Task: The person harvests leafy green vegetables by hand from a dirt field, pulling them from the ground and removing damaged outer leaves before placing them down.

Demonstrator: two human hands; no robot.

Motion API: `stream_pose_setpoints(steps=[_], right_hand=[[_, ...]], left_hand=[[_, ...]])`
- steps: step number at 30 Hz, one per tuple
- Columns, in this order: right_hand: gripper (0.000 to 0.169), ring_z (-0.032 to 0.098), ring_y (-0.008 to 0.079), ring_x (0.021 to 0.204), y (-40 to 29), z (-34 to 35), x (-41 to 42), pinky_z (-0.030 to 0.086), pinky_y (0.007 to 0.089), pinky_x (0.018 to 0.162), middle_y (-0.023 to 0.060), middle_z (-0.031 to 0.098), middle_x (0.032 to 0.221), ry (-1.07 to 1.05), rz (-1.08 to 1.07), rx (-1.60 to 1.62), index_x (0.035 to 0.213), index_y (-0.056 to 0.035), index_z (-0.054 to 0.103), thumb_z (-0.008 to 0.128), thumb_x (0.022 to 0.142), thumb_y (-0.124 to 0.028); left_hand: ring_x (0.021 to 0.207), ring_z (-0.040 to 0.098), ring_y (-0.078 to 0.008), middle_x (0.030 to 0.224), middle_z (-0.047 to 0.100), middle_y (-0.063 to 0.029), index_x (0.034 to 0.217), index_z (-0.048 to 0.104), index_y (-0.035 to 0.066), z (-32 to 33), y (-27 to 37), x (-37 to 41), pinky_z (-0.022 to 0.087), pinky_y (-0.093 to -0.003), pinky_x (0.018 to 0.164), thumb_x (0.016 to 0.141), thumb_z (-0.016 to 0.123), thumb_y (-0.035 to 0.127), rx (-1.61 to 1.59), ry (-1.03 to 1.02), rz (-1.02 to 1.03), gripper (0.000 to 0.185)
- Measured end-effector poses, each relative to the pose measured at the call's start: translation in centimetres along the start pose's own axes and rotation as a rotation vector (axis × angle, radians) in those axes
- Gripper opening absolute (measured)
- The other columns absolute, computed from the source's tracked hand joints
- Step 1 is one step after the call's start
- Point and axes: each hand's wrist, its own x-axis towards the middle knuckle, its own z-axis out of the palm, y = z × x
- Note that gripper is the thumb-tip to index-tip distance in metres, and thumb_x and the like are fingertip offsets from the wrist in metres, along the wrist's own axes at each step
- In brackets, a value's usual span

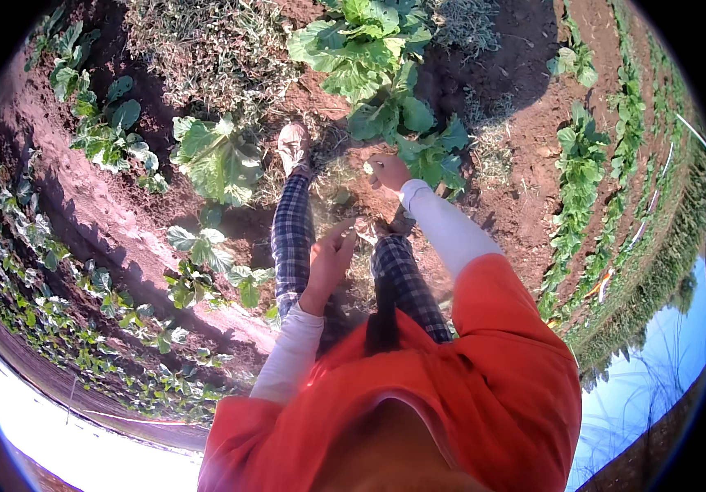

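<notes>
My left hand is raised over the soil between my legs, with thumb and index finger extended; whether anything small lies between them cannot be told. Farther forward, my right hand is curled around a small pale green piece, too small to name. Just beyond it grow broad-leaved green plants, with a large leafy plant behind them. To the left of my shoes spreads another leafy plant. Both forearms wear white sleeves.
A shoe stands beside dry cut weeds. The other shoe is between my hands. Smaller leafy plants grow at the left. Crop rows run along the right, with white strips at the field's edge.
</notes>
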Motion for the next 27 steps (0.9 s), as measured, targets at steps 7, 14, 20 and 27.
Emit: stream_pose_setpoints(steps=[7, 14, 20, 27], right_hand=[[0.027, 0.063, 0.0282, 0.074, -1.9, 1.1, 9.6, 0.049, 0.0346, 0.065, 0.0174, 0.063, 0.079, 0.384, -0.086, -0.137, 0.098, 0.0015, 0.058, 0.05, 0.079, -0.016], [0.036, 0.061, 0.0307, 0.083, -3.6, -2.4, 18.4, 0.049, 0.0359, 0.069, 0.0171, 0.063, 0.09, 0.777, -0.177, -0.181, 0.106, 0.0001, 0.054, 0.059, 0.075, -0.016], [0.047, 0.054, 0.032, 0.097, -4.3, -6.7, 24.2, 0.044, 0.0423, 0.081, 0.0136, 0.057, 0.108, 0.853, -0.54, -0.851, 0.111, -0.0088, 0.053, 0.065, 0.07, -0.028], [0.062, 0.044, 0.0283, 0.112, -7.1, -6.1, 30.4, 0.028, 0.0391, 0.099, 0.0069, 0.048, 0.124, 0.81, -0.258, -0.966, 0.123, -0.0093, 0.045, 0.056, 0.077, -0.05]], left_hand=[[0.062, 0.051, -0.0037, 0.068, 0.056, -0.0003, 0.111, 0.056, 0.002, -5.3, 1.1, 4.9, 0.043, -0.0196, 0.056, 0.085, 0.055, 0.013, 0.088, -0.037, 0.068, 0.029], [0.076, 0.057, -0.0087, 0.083, 0.059, -0.0053, 0.108, 0.054, -0.002, -4.3, -1.2, 8.3, 0.049, -0.0225, 0.066, 0.086, 0.051, 0.008, -0.103, -0.117, -0.14, 0.024], [0.07, 0.057, -0.0098, 0.082, 0.061, -0.0082, 0.111, 0.053, 0.001, -3.2, -3.9, 11.2, 0.048, -0.0234, 0.06, 0.084, 0.054, 0.01, -0.243, -0.158, -0.2, 0.029], [0.072, 0.058, -0.0099, 0.083, 0.062, -0.008, 0.109, 0.054, 0.002, -2.1, -6.1, 12.0, 0.047, -0.0229, 0.062, 0.085, 0.052, 0.013, -0.208, -0.114, -0.256, 0.027]])
